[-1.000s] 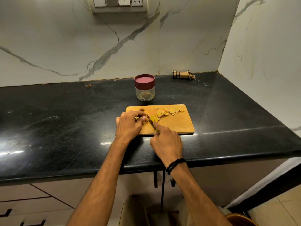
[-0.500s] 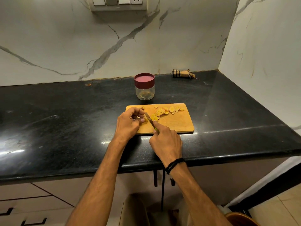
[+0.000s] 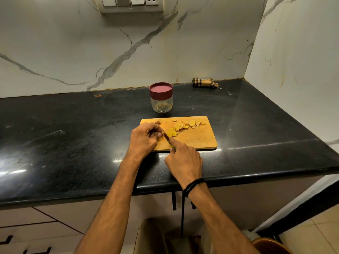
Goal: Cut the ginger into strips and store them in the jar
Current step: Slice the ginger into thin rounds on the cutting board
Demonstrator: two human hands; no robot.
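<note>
We work at the front edge of the worktop (image 3: 73, 136), where the cutting board (image 3: 200, 142) lies with its long side along that edge, within easy reach of both forearms. Our left hand (image 3: 145, 138) rests on the board's near left corner. Its fingers are curled round the uncut piece of ginger and pin it down, hiding it almost wholly. Our right hand (image 3: 184, 160) grips the knife (image 3: 166, 137), forefinger stretched along its back, we judge to steer the cut. The blade stands just beside the left fingers.

The slices (image 3: 180, 126) lie along the board's far edge, which leaves the near half free for cutting. They are thin yellow-orange rounds overlapping in a loose row, not yet strips by our reckoning. A brownish end piece (image 3: 157, 122) sits near the far left corner. The jar (image 3: 161, 104) stands just behind the board with its red lid (image 3: 160, 88) on, close enough for filling.
</note>
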